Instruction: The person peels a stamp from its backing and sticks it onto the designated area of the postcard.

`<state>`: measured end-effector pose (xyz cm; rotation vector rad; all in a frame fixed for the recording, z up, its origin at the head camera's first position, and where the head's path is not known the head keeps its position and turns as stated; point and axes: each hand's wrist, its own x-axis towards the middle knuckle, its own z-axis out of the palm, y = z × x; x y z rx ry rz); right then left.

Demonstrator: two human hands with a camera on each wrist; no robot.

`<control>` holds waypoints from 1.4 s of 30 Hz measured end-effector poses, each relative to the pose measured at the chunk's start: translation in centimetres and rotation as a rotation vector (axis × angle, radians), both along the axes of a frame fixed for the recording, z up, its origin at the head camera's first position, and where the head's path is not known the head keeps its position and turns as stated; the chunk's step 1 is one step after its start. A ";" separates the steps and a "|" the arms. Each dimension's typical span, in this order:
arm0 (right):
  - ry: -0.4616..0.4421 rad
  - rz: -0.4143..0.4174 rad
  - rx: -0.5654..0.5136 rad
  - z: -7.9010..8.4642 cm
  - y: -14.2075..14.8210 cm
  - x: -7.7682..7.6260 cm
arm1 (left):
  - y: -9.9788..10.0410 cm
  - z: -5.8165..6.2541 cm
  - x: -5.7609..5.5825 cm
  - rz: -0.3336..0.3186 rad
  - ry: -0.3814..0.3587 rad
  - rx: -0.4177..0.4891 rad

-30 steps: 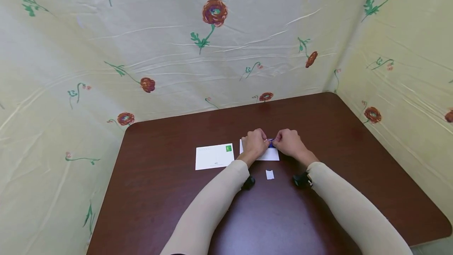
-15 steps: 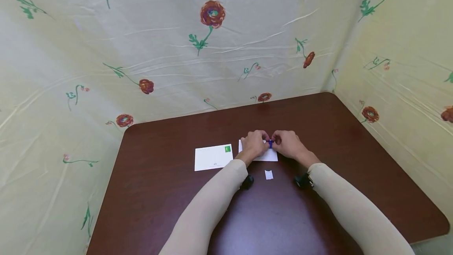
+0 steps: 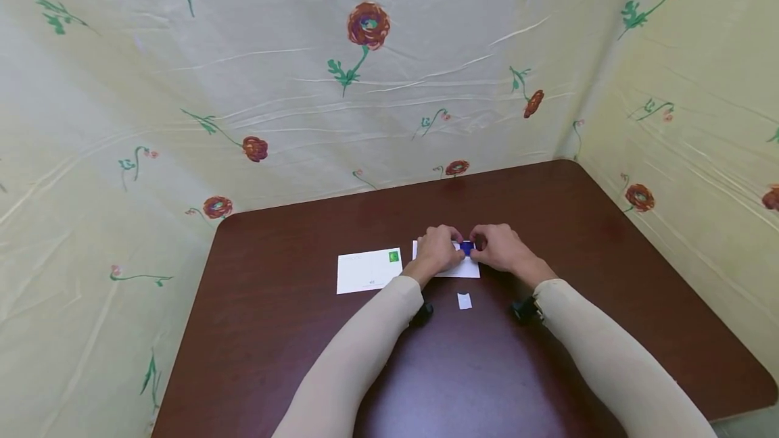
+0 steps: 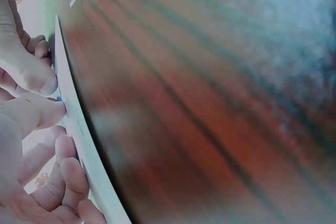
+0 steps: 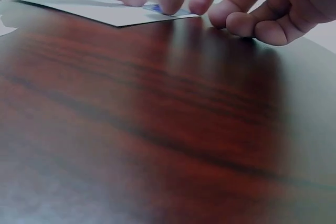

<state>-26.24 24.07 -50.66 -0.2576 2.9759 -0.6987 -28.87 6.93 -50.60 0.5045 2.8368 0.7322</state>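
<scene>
A small blue stamp [image 3: 466, 248] lies flat at the upper right corner of a white postcard [image 3: 461, 272] on the table. My left hand [image 3: 436, 249] rests over the card's left part, its thumb and forefinger tips at the stamp's left side. From the other side my right hand [image 3: 499, 249] touches the stamp's right edge with thumb and forefinger. In the right wrist view a thumb presses down over the blue stamp [image 5: 152, 8], close to the card's near edge. The left wrist view has both thumbs almost meeting above the white card [image 4: 86, 135].
To the left lies a second white postcard [image 3: 364, 273] with a green stamp [image 3: 393, 256] at its upper right. A small white paper slip [image 3: 464, 301] sits nearer me, between the forearms. The brown table [image 3: 274, 330] meets a flower-patterned cloth [image 3: 292, 134] behind.
The blue stamp was mostly covered between the fingertips half a second ago. Now the fingertips are spread a little farther apart and more of the stamp shows, flat on the card.
</scene>
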 end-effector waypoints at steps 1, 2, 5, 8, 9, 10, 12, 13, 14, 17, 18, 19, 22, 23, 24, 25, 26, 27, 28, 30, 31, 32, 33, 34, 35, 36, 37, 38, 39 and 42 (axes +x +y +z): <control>0.003 0.005 0.006 0.0 0.1 -0.1 | 0.0 0.0 0.0 -0.002 0.003 -0.005; 0.006 0.009 0.011 0.1 0.1 -0.1 | 0.0 0.0 0.1 -0.002 0.002 -0.008; 0.014 0.025 0.027 0.2 0.3 -0.3 | -0.1 0.1 0.2 -0.007 0.006 -0.018; 0.011 0.034 0.044 0.4 0.3 -0.3 | -0.1 0.1 0.3 -0.009 0.007 -0.024; 0.011 0.035 0.051 0.4 0.3 -0.3 | -0.1 0.2 0.3 -0.010 0.010 -0.027; 0.011 0.036 0.054 0.4 0.4 -0.3 | -0.1 0.2 0.3 -0.010 0.014 -0.028; 0.015 0.042 0.059 0.5 0.4 -0.3 | -0.1 0.2 0.3 -0.010 0.022 -0.031; 0.017 0.047 0.058 0.5 0.5 -0.3 | -0.1 0.2 0.4 -0.008 0.026 -0.031; 0.017 0.051 0.058 0.5 0.5 -0.3 | -0.1 0.2 0.4 -0.006 0.027 -0.032; 0.019 0.064 0.058 0.6 0.5 -0.3 | -0.1 0.2 0.5 0.001 0.027 -0.034; 0.020 0.068 0.058 0.6 0.5 -0.3 | -0.1 0.2 0.5 0.004 0.026 -0.033; 0.021 0.075 0.058 0.6 0.5 -0.3 | -0.1 0.2 0.5 0.006 0.026 -0.033; 0.029 0.085 0.060 0.5 0.6 -0.3 | -0.1 0.2 0.6 0.006 0.030 -0.037; 0.033 0.088 0.061 0.5 0.6 -0.3 | -0.1 0.2 0.7 0.005 0.033 -0.038; 0.036 0.090 0.059 0.5 0.6 -0.3 | -0.2 0.3 0.7 0.004 0.037 -0.040; 0.041 0.093 0.059 0.4 0.7 -0.3 | -0.2 0.2 0.7 0.004 0.041 -0.043; 0.044 0.092 0.058 0.4 0.7 -0.4 | -0.2 0.2 0.7 0.003 0.042 -0.043; 0.047 0.095 0.055 0.3 0.7 -0.4 | -0.2 0.2 0.7 0.002 0.047 -0.047; 0.051 0.098 0.054 0.3 0.7 -0.4 | -0.2 0.2 0.7 0.002 0.049 -0.047; 0.055 0.103 0.049 0.2 0.7 -0.4 | -0.3 0.2 0.7 0.003 0.052 -0.049; 0.054 0.105 0.048 0.2 0.7 -0.4 | -0.3 0.2 0.7 0.005 0.050 -0.047; 0.052 0.106 0.047 0.3 0.7 -0.4 | -0.3 0.2 0.7 0.007 0.046 -0.044; 0.050 0.108 0.046 0.3 0.7 -0.4 | -0.4 0.2 0.7 0.010 0.040 -0.040; 0.048 0.109 0.047 0.4 0.7 -0.4 | -0.4 0.2 0.7 0.011 0.030 -0.034; 0.048 0.111 0.050 0.4 0.7 -0.5 | -0.5 0.3 0.7 0.010 0.023 -0.027; 0.046 0.112 0.053 0.5 0.7 -0.5 | -0.6 0.3 0.7 0.010 0.014 -0.019; 0.045 0.113 0.056 0.5 0.7 -0.5 | -0.7 0.4 0.7 0.010 0.010 -0.010; 0.045 0.115 0.058 0.5 0.6 -0.5 | -0.8 0.5 0.7 0.009 0.004 -0.001; 0.046 0.117 0.061 0.5 0.7 -0.5 | -0.9 0.6 0.7 0.007 0.000 0.010; 0.050 0.119 0.061 0.3 0.8 -0.4 | -1.4 0.8 0.8 0.005 0.002 0.045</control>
